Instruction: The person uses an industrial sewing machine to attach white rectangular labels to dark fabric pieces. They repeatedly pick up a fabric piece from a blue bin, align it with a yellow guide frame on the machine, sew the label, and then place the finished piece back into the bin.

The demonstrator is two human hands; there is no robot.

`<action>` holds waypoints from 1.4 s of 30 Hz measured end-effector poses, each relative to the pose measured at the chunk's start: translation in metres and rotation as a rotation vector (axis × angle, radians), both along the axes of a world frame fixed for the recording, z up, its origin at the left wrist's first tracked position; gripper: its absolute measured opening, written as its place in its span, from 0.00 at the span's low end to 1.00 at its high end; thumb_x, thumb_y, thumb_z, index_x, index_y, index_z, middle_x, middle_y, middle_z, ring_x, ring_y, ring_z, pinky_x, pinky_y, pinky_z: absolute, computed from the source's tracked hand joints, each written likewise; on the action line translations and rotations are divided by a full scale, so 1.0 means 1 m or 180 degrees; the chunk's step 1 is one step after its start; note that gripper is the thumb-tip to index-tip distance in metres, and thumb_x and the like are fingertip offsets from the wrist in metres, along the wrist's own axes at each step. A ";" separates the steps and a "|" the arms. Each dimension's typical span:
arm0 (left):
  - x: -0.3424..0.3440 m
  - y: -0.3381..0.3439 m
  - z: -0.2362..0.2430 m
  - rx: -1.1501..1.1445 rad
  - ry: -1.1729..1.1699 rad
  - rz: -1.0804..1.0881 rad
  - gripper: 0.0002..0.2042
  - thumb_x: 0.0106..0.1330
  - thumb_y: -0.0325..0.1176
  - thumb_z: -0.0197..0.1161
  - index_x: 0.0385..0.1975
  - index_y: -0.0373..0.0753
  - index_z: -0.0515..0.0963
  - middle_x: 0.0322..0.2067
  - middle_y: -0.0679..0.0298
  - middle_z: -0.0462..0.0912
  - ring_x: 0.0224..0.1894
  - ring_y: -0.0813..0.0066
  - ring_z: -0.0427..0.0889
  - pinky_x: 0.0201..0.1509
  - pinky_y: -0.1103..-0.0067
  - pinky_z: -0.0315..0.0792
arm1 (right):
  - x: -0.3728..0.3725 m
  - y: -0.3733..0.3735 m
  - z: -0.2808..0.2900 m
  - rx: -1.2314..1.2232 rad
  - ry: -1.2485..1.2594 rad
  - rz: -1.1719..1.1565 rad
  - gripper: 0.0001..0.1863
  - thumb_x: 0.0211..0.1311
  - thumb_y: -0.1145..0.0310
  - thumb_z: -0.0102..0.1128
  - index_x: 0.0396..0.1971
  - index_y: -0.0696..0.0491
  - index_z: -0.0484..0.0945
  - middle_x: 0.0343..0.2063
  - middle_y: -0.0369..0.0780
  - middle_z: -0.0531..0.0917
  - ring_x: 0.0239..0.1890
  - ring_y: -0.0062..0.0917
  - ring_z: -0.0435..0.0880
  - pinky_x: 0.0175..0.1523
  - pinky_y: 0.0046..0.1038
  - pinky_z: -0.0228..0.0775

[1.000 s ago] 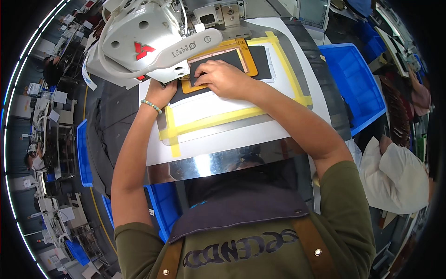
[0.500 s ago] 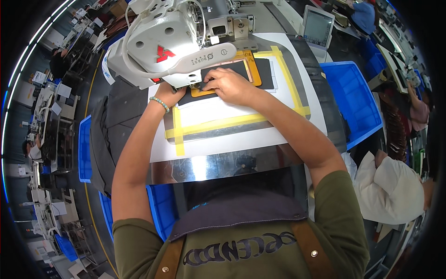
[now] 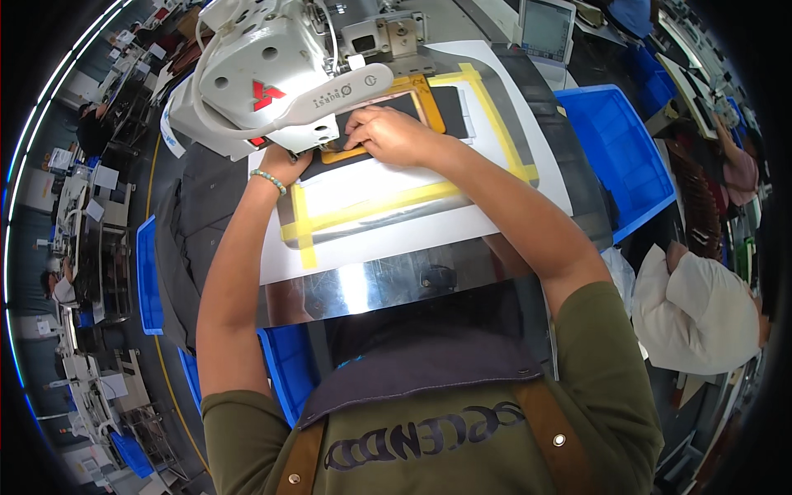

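Observation:
My left hand [image 3: 285,165], with a beaded bracelet at the wrist, reaches under the head of a white sewing machine [image 3: 276,70]; its fingertips are hidden. My right hand [image 3: 384,134] has bent fingers pressed together at a black piece [image 3: 400,102] inside an orange-yellow frame [image 3: 429,107], close to the machine's needle area; what the fingertips grip is too small to make out. Beneath lies a white sheet [image 3: 388,243] with a metal plate marked by yellow tape [image 3: 334,219].
Blue bins [image 3: 619,153] stand right, left and below the table. A small screen [image 3: 544,29] sits back right. A white bundle [image 3: 701,313] lies far right. Other people work along both sides, one in pink [image 3: 738,173] at right. The table's shiny front edge [image 3: 396,289] faces me.
The view dipped and came back slightly as the head moved. Both hands stay at much the same spot beside the machine head, with little visible change in the fingers.

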State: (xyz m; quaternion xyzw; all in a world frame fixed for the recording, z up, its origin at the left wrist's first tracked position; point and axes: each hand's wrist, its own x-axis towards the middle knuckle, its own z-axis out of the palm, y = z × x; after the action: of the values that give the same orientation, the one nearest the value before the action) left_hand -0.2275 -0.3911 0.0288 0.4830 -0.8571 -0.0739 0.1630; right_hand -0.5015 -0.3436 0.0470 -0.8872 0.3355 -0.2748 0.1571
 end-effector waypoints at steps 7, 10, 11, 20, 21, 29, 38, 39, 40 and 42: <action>-0.001 -0.002 0.002 0.0057 0.0298 -0.0155 0.14 0.67 0.31 0.60 0.50 0.37 0.80 0.46 0.51 0.85 0.51 0.51 0.83 0.55 0.65 0.75 | 0.004 -0.003 0.008 -0.0238 0.0488 -0.0399 0.16 0.60 0.76 0.54 0.43 0.52 0.88 0.50 0.38 0.85 0.57 0.32 0.79 0.63 0.36 0.71; 0.003 -0.009 -0.004 0.0168 0.0330 -0.0267 0.14 0.69 0.30 0.58 0.53 0.37 0.79 0.50 0.52 0.84 0.55 0.52 0.81 0.59 0.66 0.73 | 0.004 -0.004 -0.002 -0.0659 0.0534 -0.0453 0.17 0.58 0.76 0.55 0.45 0.54 0.87 0.49 0.37 0.86 0.56 0.31 0.80 0.62 0.36 0.72; 0.009 -0.015 -0.013 0.0161 0.0443 -0.0343 0.14 0.70 0.30 0.58 0.54 0.38 0.79 0.52 0.53 0.83 0.56 0.53 0.80 0.60 0.66 0.72 | 0.006 -0.003 -0.003 -0.0731 0.0537 -0.0427 0.17 0.58 0.76 0.55 0.46 0.54 0.87 0.49 0.37 0.86 0.56 0.31 0.80 0.62 0.36 0.72; 0.013 -0.002 -0.016 0.0108 0.0859 0.0092 0.14 0.67 0.24 0.60 0.53 0.33 0.78 0.49 0.51 0.85 0.53 0.53 0.82 0.58 0.68 0.74 | 0.003 0.015 -0.001 -0.0785 0.0603 -0.0047 0.17 0.54 0.79 0.60 0.44 0.60 0.86 0.52 0.40 0.85 0.54 0.33 0.81 0.62 0.34 0.73; 0.007 0.006 -0.008 0.0169 0.1033 0.0183 0.14 0.66 0.24 0.60 0.52 0.31 0.78 0.48 0.49 0.85 0.52 0.51 0.82 0.57 0.68 0.74 | 0.003 0.017 -0.001 -0.0788 0.0613 -0.0020 0.16 0.55 0.78 0.59 0.45 0.58 0.86 0.51 0.40 0.85 0.54 0.33 0.80 0.62 0.34 0.73; 0.012 0.032 0.003 0.0465 0.1565 0.0171 0.13 0.67 0.25 0.59 0.49 0.29 0.79 0.45 0.47 0.85 0.49 0.50 0.83 0.56 0.71 0.73 | 0.002 0.029 -0.003 -0.0968 0.0457 0.0074 0.15 0.57 0.76 0.58 0.44 0.56 0.86 0.50 0.39 0.86 0.54 0.33 0.81 0.61 0.33 0.73; -0.004 0.115 0.052 -0.0611 0.0413 -0.0493 0.08 0.66 0.23 0.60 0.42 0.32 0.82 0.42 0.53 0.84 0.46 0.55 0.82 0.52 0.68 0.76 | -0.083 0.082 0.047 0.0193 0.0733 -0.0682 0.17 0.62 0.78 0.52 0.49 0.59 0.82 0.49 0.43 0.85 0.54 0.36 0.80 0.61 0.36 0.72; -0.016 0.123 0.055 -0.0683 0.0412 -0.0661 0.09 0.65 0.21 0.61 0.43 0.33 0.82 0.40 0.56 0.84 0.44 0.56 0.82 0.48 0.70 0.76 | -0.083 0.089 0.048 0.0230 0.0720 -0.0690 0.17 0.62 0.78 0.53 0.49 0.59 0.82 0.49 0.43 0.85 0.55 0.36 0.80 0.61 0.37 0.72; -0.030 0.129 0.057 -0.0390 0.0420 -0.0782 0.10 0.66 0.23 0.62 0.45 0.33 0.82 0.43 0.55 0.85 0.49 0.56 0.82 0.52 0.69 0.77 | -0.085 0.093 0.049 0.0271 0.0714 -0.0698 0.16 0.62 0.78 0.53 0.49 0.60 0.81 0.49 0.43 0.85 0.55 0.36 0.80 0.61 0.37 0.72; -0.060 0.130 0.043 -0.0658 0.0269 -0.1149 0.13 0.68 0.28 0.62 0.51 0.35 0.80 0.53 0.53 0.82 0.59 0.54 0.78 0.60 0.69 0.74 | -0.083 0.096 0.033 -0.0115 0.0826 -0.0727 0.16 0.62 0.78 0.55 0.49 0.60 0.81 0.50 0.43 0.84 0.56 0.36 0.79 0.60 0.36 0.72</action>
State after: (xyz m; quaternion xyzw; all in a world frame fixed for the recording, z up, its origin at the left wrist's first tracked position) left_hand -0.2873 -0.2609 0.0719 0.2989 -0.9252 -0.0337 0.2315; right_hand -0.5841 -0.2475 0.0800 -0.8741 0.4466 -0.1801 0.0643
